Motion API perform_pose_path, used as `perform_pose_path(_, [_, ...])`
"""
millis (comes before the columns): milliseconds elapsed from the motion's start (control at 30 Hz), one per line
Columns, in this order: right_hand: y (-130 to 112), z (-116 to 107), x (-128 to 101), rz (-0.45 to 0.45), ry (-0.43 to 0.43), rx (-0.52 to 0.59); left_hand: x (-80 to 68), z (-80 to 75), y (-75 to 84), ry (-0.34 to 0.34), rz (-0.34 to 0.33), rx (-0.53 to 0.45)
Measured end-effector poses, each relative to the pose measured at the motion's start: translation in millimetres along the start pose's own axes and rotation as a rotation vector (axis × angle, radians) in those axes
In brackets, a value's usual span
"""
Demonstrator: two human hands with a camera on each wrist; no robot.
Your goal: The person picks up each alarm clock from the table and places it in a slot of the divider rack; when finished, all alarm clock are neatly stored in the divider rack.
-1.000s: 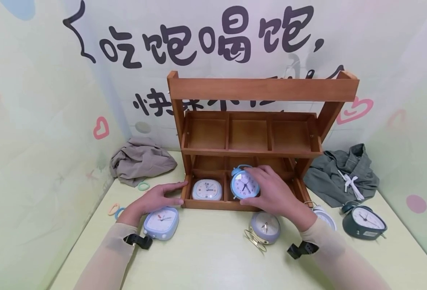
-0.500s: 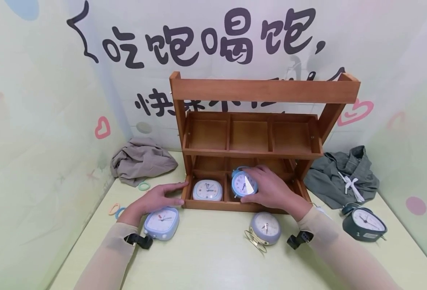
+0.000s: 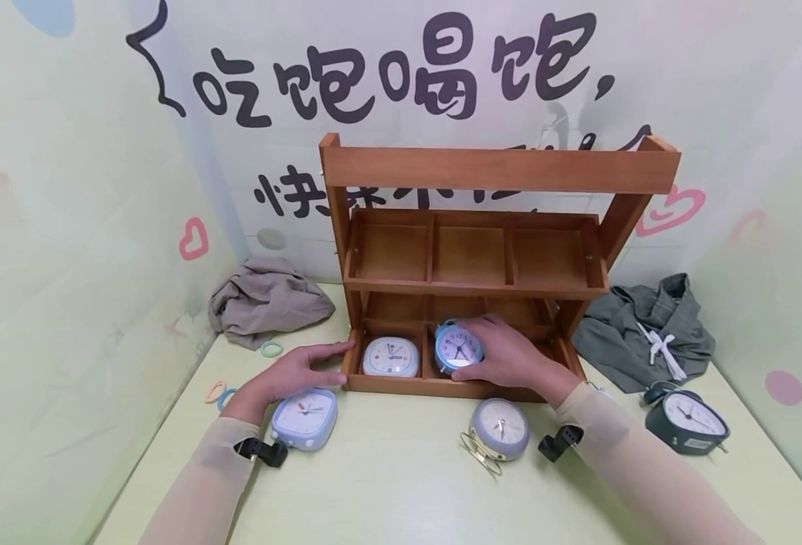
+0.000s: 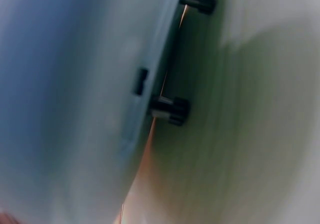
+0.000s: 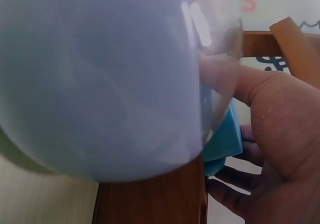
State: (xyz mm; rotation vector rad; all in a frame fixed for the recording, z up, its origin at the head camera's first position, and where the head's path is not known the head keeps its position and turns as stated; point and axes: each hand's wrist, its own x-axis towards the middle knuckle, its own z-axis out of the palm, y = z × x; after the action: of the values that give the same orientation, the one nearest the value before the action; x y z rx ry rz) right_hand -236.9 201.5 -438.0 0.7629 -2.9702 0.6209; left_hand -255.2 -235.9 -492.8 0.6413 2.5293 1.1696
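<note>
A bright blue round alarm clock [image 3: 457, 348] stands in the middle lower compartment of the brown wooden shelf [image 3: 401, 384]. My right hand [image 3: 506, 356] grips its right side, thumb in front and fingers over the top and behind; the right wrist view shows the blue casing [image 5: 227, 136] between thumb and fingers. To its left, a white rounded clock [image 3: 390, 356] sits in the left compartment. My left hand [image 3: 296, 372] rests its extended fingers against the shelf's left end. Below that hand lies a light-blue square clock [image 3: 304, 418], whose blurred back fills much of the left wrist view.
In front of the shelf lies a lavender clock [image 3: 499, 429] with gold legs. A dark green clock [image 3: 687, 418] stands at right. Crumpled cloths, one taupe [image 3: 267, 301] and one dark grey [image 3: 646, 329], flank the shelf. Hair ties [image 3: 271, 349] lie at left.
My right hand has lowered the blue clock slightly, and its face has turned a little in the middle compartment. My left hand stays at the shelf's left end.
</note>
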Motion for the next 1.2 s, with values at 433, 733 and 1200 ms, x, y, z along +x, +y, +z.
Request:
perform_pose_path(433, [7,2,7,0.021,-0.056,0.058,1.2,-0.5,2.7,0.001,-0.002,0.007])
perform_pose_path(733, [10,5,8,0.038,-0.084,0.101,1.5,-0.4,1.7,-0.005,0.0,0.009])
perform_pose_path(1200, [15,9,3,-0.014,-0.093,0.021,2.1,0.0,2.5,-0.003,-0.008,0.009])
